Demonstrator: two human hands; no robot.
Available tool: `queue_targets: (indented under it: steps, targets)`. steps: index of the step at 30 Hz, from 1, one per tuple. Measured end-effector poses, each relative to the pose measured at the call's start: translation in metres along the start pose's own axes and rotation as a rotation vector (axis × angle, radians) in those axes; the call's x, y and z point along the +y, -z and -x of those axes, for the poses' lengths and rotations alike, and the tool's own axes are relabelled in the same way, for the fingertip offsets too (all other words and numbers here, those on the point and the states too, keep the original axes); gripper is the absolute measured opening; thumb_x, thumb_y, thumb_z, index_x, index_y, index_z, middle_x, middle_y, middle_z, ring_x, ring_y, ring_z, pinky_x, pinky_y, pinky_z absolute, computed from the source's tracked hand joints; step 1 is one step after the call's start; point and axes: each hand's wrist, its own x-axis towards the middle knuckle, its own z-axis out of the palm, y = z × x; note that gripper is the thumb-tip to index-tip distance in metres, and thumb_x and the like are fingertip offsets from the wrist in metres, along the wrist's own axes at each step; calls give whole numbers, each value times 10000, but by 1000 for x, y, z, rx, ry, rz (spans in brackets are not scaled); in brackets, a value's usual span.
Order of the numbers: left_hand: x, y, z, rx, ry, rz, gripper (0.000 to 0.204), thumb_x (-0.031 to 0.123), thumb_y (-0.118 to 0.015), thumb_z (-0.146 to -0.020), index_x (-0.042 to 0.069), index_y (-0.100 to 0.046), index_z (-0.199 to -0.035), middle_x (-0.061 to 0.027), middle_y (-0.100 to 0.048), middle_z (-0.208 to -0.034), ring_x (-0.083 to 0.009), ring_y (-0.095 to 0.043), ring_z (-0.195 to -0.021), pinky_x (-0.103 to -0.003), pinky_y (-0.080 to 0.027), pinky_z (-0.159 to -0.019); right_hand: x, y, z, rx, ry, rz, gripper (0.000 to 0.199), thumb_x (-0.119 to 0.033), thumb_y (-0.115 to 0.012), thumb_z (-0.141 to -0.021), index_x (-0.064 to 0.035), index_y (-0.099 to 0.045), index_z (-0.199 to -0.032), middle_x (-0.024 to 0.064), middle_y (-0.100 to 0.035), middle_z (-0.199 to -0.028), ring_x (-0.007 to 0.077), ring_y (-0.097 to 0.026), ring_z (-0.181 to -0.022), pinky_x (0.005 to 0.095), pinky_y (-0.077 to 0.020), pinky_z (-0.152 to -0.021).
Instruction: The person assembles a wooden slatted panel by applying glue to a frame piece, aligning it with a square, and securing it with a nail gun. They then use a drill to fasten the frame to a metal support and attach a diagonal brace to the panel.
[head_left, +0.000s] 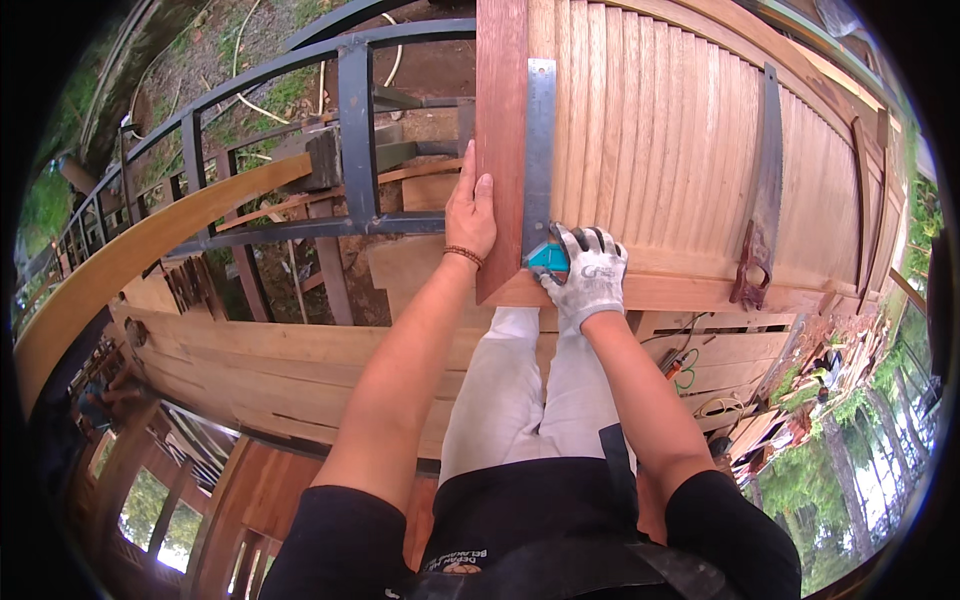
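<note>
The square (pixel 540 150) (likely light, stiff, best held by its stock (pixel 547 258)) lay at three o'clock along the board (pixel 501 110), right grip (pixel 592 270) clamped on it; left grip (pixel 471 222), unclosed, touched nine.

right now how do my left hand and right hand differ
Your left hand is bare; your right hand wears a grey-white glove. The left lies straight-fingered against the reddish board; the right curls around the turquoise block by the metal rule. Both are near the board.
</note>
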Motion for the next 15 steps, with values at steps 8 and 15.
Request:
queue_targets:
  steps: [8, 15]
  targets:
    - [3, -2, -3, -4, 22, -2, 499, 240, -406, -1037, 170, -311, -1522, -168, -468, -1461, -278, -467, -1335, -331, -365, -1078, 33, 0, -11, -63, 23, 39, 473, -279, -659, -818, -185, -564, -1272, 79, -594, -1179, 265, -531, -1152, 447, -384, -997]
    - [-3, -3, -4, 12, 0, 15, 504, 258, -427, -1031, 170, -324, -1516, -184, -496, -1428, -300, -497, -1304, -347, -394, -1053, 11, -8, -20, 88, -15, -196, 664, -387, -702, -788, -87, -484, -1339, 149, -602, -1183, 315, -534, -1145, 463, -373, -999]
